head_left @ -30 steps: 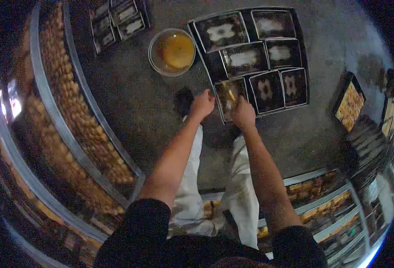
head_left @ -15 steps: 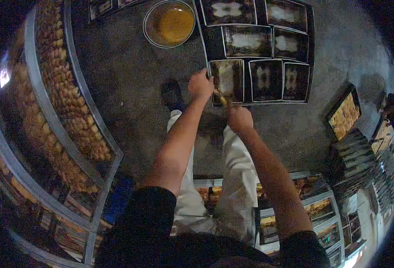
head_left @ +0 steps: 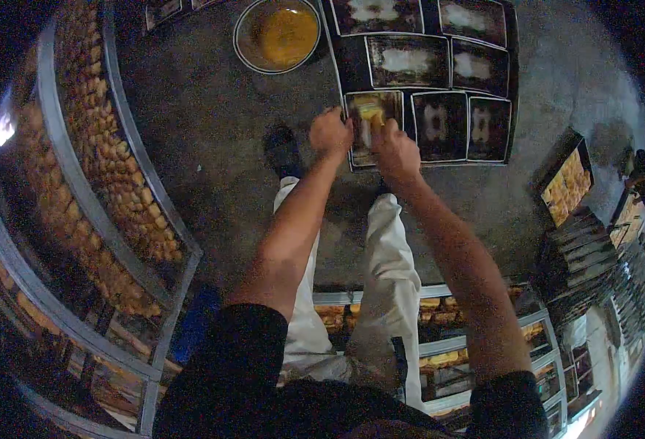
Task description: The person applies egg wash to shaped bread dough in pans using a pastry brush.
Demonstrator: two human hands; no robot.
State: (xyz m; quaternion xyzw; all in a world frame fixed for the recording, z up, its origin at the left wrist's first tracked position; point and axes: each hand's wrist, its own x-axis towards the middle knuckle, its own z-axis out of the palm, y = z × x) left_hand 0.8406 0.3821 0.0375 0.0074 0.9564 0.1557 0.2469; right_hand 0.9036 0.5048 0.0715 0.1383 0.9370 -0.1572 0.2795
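Note:
My left hand (head_left: 330, 132) is closed at the left rim of the nearest left tin (head_left: 390, 98), one of several dark rectangular tins with light rims standing together on the floor. Its fingers seem wrapped round the edge. In my right hand (head_left: 398, 150) is a brush (head_left: 371, 112) with a yellowish head, which lies over the inside of that same tin. Pale patches mark the bottoms of the other tins. A round bowl (head_left: 277, 36) with yellow-orange liquid stands on the floor, up and left of the tins.
Racks with rows of baked goods (head_left: 128, 168) curve along the left side. A tray of baked pieces (head_left: 566, 186) lies at the right, above stacked dark trays (head_left: 582, 245). More shelving (head_left: 439, 358) stands behind my legs. A dark shoe (head_left: 283, 150) shows on the floor.
My right hand has moved up and slightly right, carrying the brush from the tin's near edge to over its inside. My left hand stays near the same rim.

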